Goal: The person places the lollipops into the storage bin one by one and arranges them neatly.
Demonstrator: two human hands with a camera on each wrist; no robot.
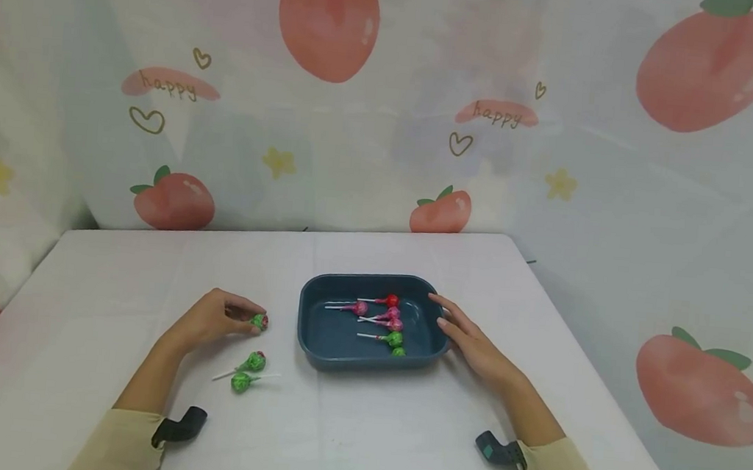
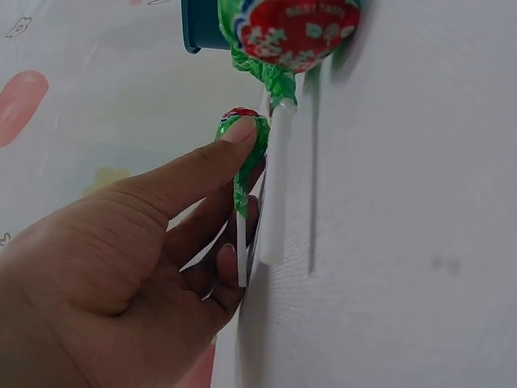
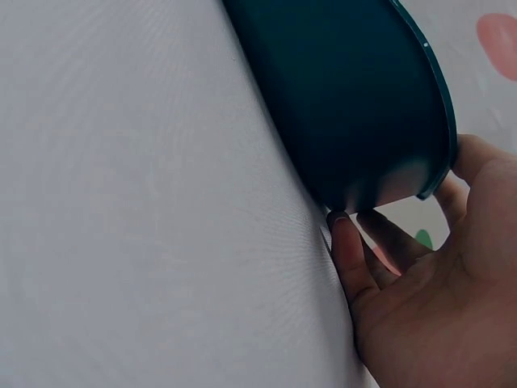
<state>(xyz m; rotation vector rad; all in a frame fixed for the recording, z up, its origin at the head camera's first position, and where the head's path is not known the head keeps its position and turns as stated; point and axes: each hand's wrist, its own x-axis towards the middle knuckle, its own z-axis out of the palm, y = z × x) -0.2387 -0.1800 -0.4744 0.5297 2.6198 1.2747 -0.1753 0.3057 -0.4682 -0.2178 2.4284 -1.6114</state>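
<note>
My left hand (image 1: 216,320) pinches a green-wrapped lollipop (image 2: 242,162) by its head between thumb and fingers, left of the blue tray (image 1: 305,333). Its white stick points back toward the palm in the left wrist view. Two more green lollipops, one (image 1: 254,362) behind the other (image 1: 241,382), lie on the table nearer me. Over at the tray's right end, my right hand (image 1: 477,346) rests its fingertips against the rim and outer wall, fingers fairly straight. In the right wrist view, lower fingertips (image 3: 346,234) touch the wall close to the table.
Inside the tray lie a red lollipop (image 1: 392,300), several pink lollipops (image 1: 360,307) and two green lollipops (image 1: 395,339), sticks mostly to the left. A white cloth covers the table (image 1: 360,440). A fruit-print curtain (image 1: 369,153) hangs behind and beside it.
</note>
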